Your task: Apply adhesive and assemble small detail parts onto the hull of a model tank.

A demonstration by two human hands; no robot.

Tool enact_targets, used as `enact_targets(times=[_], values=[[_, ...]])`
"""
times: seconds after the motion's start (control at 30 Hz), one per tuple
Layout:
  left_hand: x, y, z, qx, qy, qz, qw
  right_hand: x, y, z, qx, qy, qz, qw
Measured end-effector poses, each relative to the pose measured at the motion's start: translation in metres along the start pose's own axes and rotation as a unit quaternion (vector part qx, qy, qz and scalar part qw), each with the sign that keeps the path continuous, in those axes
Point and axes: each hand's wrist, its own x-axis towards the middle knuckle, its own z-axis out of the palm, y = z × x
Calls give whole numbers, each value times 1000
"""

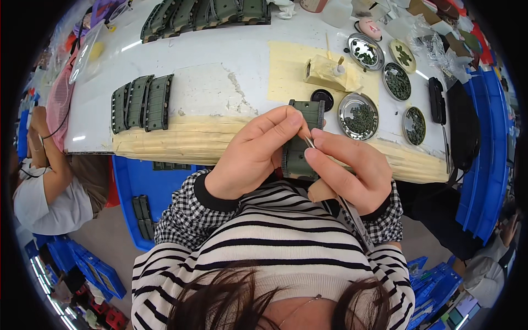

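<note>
In front of my chest stands a dark green moulded plastic part (312, 113) with ribbed edges, partly hidden by my hands. My left hand (250, 151) is closed beside it; its thumb and forefinger pinch together over the part, and the other fingers seem to steady it from behind. Metal tweezers (309, 142) are pinched in my right hand (352, 170), their tips close to my left fingertips over the part. Whatever tiny piece may lie at the tips is too small to make out. A tan wrap (320, 191) shows on a right finger.
Steel dishes (358, 116) of small green pieces stand at right, near a tape-covered block (327, 74) and a black round cap (322, 99). Similar green parts (142, 103) lie left and at the back. A blue bin (127, 203) sits below left; another person (52, 187) works at left.
</note>
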Motion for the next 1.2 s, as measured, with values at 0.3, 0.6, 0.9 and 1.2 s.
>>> enact_targets(times=[0.3,0.6,0.9,1.2], values=[[-1,-2,-1,-42,-5,-6,999,4,2,2,-24,3,-27,999],[-1,-2,-3,-33,-6,-4,999,5,3,4,-17,6,-31,999],[-3,4,3,-27,24,-3,999,-1,5,-3,102,27,124,987],[-10,7,-13,-64,89,43,993,-24,37,21,128,138,350,918]])
